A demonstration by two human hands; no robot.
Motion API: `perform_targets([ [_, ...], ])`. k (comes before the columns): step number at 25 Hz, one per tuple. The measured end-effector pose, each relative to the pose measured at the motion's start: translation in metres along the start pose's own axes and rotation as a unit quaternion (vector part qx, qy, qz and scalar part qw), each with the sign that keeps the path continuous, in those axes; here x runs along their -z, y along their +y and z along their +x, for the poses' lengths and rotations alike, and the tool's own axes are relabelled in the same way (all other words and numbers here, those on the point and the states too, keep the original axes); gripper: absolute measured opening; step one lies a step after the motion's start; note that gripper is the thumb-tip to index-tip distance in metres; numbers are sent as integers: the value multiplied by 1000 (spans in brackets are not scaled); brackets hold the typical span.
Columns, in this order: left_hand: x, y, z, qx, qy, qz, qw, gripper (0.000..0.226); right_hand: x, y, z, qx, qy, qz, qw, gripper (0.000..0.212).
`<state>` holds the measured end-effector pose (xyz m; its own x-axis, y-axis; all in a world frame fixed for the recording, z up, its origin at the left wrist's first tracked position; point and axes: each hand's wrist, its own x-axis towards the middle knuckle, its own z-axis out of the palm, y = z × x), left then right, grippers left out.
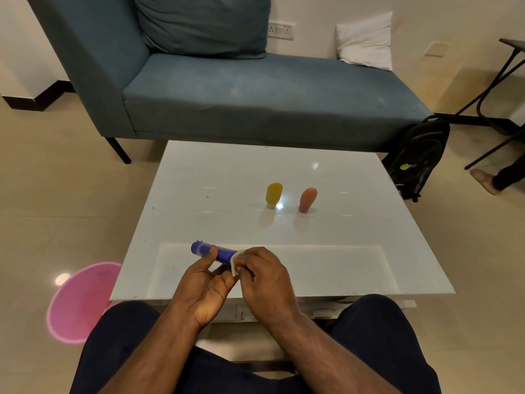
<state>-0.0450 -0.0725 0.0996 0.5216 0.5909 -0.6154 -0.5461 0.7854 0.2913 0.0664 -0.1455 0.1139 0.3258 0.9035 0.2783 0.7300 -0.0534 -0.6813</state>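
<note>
A blue tube-shaped bottle (202, 249) lies sideways above the near part of the white table (227, 177). My left hand (205, 285) holds it from below, thumb over its middle. My right hand (265, 275) pinches a small white piece (235, 263) at the bottle's right end; I cannot tell whether it is a cap or a wipe. A yellow bottle (274, 195) and an orange bottle (307, 199) stand cap-down farther back on the table, side by side and apart.
A pink bin (76, 302) sits on the floor left of the table. A blue sofa (241, 92) stands behind it, a black backpack (417, 157) leans at its right end. Someone's foot (483, 180) shows at far right.
</note>
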Motion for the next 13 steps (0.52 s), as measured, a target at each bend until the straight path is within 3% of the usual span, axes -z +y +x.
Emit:
perform_targets([
  [2, -2, 2, -3, -3, -6, 4, 1000, 35, 3, 5, 1, -37, -10, 6, 999, 15],
  [7, -1, 2, 1, -13, 9, 62, 998, 56, 11, 6, 6, -134, -24, 55, 989, 14],
  [13, 1, -11, 1, -5, -19, 230, 973, 53, 11, 9, 14, -142, -61, 53, 987, 13],
])
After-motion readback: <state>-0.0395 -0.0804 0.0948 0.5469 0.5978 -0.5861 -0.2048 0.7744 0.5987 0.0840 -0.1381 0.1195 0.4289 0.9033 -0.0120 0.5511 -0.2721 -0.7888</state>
